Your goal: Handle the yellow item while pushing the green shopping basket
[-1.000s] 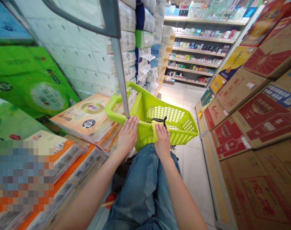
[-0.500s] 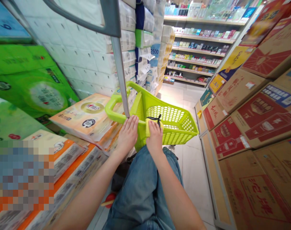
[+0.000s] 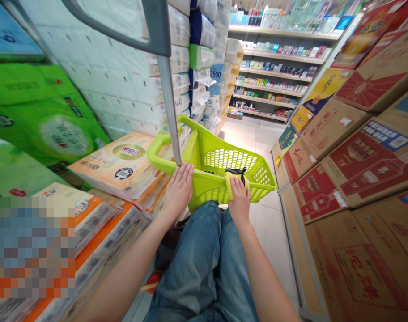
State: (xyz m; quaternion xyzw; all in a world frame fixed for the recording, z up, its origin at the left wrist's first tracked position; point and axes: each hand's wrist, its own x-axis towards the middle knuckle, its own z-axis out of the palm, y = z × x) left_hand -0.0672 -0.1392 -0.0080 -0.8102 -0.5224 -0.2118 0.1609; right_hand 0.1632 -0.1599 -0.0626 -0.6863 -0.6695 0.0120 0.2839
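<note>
A lime-green shopping basket [image 3: 209, 181] with a perforated wall and a grey pull handle [image 3: 170, 103] stands tilted before my knees. My left hand [image 3: 180, 185] grips its near rim by the foot of the handle, fingers close together and thumb hidden. Farther right along the same rim, my right hand [image 3: 240, 201] is closed on a folded yellow cloth [image 3: 229, 181] with a black cord tied on it. The cloth presses against the basket's near side; its underside is hidden. Little of the basket's inside can be seen.
Orange tissue packs [image 3: 120, 156] and green packs [image 3: 53, 120] are stacked at left, close to the basket. Brown and red cartons [image 3: 351, 156] line the right side. A tiled floor [image 3: 261, 134] leads to stocked shelves [image 3: 274, 67] at the back.
My right hand has slid to the right along the basket's near rim with the yellow cloth. My left hand has stayed in place.
</note>
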